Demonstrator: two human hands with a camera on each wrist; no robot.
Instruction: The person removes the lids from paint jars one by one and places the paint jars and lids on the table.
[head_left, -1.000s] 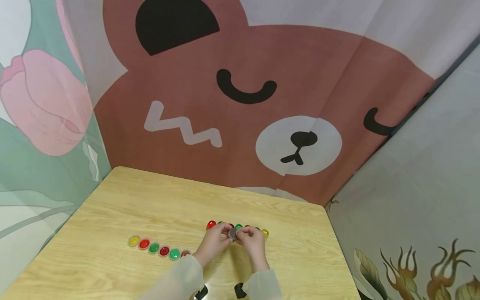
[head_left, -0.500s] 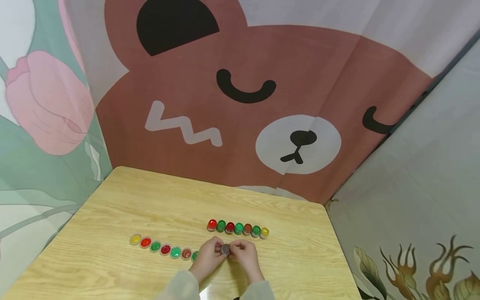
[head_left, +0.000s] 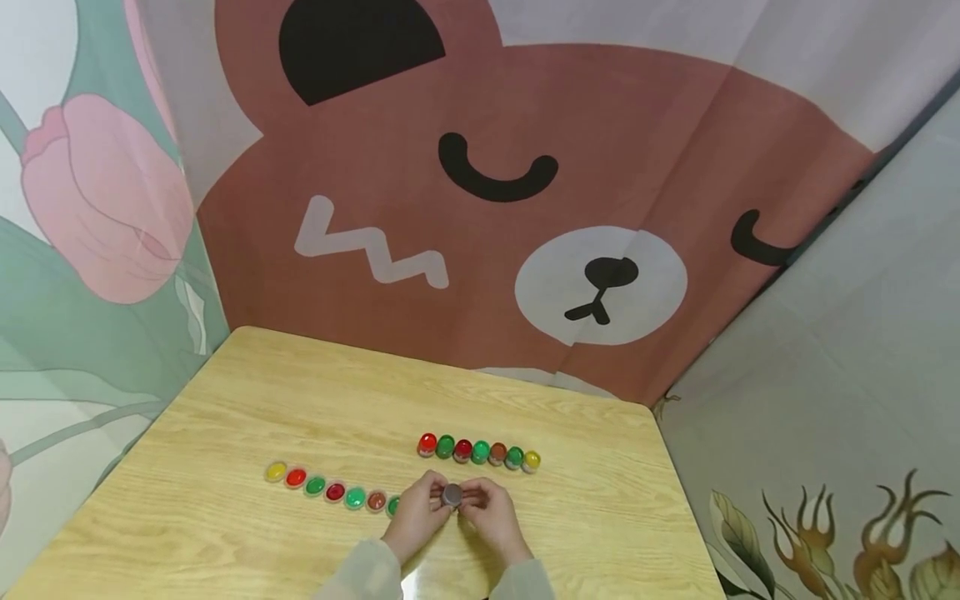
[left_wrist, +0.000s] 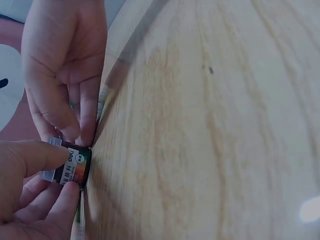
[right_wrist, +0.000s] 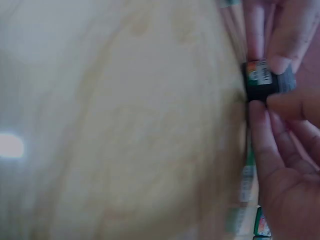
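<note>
A small dark paint jar [head_left: 452,495] with a grey-brown top is held low over the table between both hands. My left hand [head_left: 416,515] pinches it from the left with thumb and fingers. From the right, my right hand [head_left: 492,517] pinches it too, its fingertips by the ribbed lid. In the left wrist view the jar [left_wrist: 74,162] lies sideways and shows a white and orange label with "deli" on it. The right wrist view has the jar [right_wrist: 260,80] blurred, with fingers of both hands on it.
Behind the hands stands a row of paint jars [head_left: 481,452] in red, green, brown and yellow. At left, a slanting row of round paint-coloured lids [head_left: 335,492] lies on the wooden table [head_left: 300,400]; the left hand overlaps its near end. A bear-print curtain [head_left: 360,333] hangs behind.
Both hands have come back toward the body with the dark jar, uncovering the back row of jars and more of the lid row. Over the last half second they have hardly moved.
</note>
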